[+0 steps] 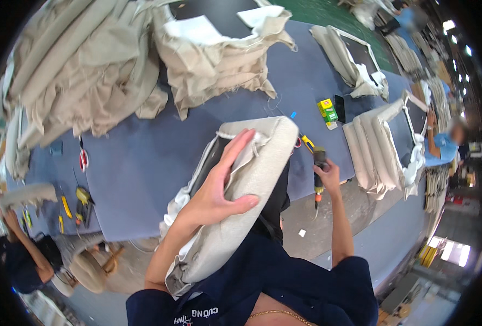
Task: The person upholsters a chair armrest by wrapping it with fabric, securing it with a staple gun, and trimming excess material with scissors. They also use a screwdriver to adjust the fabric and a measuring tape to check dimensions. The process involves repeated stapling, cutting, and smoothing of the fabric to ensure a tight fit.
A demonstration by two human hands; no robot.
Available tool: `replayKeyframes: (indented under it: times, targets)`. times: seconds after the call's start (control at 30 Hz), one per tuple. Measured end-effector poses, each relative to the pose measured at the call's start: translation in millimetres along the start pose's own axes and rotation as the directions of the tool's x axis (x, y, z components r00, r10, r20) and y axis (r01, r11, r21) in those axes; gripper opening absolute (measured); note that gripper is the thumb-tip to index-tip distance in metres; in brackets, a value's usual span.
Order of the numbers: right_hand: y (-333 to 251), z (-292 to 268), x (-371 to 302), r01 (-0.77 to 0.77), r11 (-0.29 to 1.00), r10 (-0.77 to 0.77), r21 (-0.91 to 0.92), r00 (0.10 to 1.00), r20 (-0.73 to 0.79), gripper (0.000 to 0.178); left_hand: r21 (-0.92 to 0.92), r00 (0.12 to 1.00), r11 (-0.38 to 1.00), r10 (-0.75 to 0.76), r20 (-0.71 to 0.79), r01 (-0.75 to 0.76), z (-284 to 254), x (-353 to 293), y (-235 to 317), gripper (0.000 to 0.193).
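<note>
A beige upholstered cushion panel (263, 163) stands tilted in front of my body, its dark backing board (210, 160) showing on the left side. My left hand (222, 187) grips it, fingers over the fabric edge and thumb on the padded face. Loose fabric and white padding hang along its lower left edge. To the right, my right hand (329, 175) is closed around a dark air staple gun (320, 159) with an orange fitting at its lower end. The tool is held apart from the cushion, beside the table edge.
Beige covers are piled on the blue-grey table (127, 185). A yellow-handled tool (308, 143), green-yellow box (328, 111) and dark phone (340, 108) lie near the staple gun; red-handled scissors (83, 157) lie left. More panels (371, 144) stand right. A co-worker (26, 261) works at left.
</note>
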State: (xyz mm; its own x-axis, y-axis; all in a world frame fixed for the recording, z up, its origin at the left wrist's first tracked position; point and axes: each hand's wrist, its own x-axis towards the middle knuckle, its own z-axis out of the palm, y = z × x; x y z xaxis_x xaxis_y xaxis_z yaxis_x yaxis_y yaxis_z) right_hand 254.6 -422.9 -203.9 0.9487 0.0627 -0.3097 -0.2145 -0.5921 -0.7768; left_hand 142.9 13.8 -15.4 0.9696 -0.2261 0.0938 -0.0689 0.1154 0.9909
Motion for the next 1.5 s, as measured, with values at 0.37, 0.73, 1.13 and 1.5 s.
replayKeyframes:
  times: [0.37,0.73,1.13,1.5]
  targets:
    - [-265.8,-28.5,-187.4,0.159,0.981,-0.169,0.114,0.982,0.083,0.025,-0.064,0.999,0.998,0.000,-0.042,-0.003,12.2,-5.4,-6.3,0.113]
    - [-294.1,-2.9,-191.8,0.510,0.859,-0.490,-0.031,0.839,0.236,0.038,-0.047,1.000,0.999,0.009,-0.025,-0.010,19.3,-10.9,-5.1,0.107]
    - [-336.4,-11.7,-190.3,0.486,0.802,-0.340,-0.348,0.849,0.404,0.067,-0.044,0.999,0.999,0.017,0.050,-0.015,8.6,-10.6,0.6,0.112]
    - [-145.8,-49.5,-93.1,0.130,0.962,-0.176,-0.241,0.968,-0.181,0.059,0.871,0.998,0.490,-0.047,0.043,-0.014,35.1,-112.7,93.5,0.081]
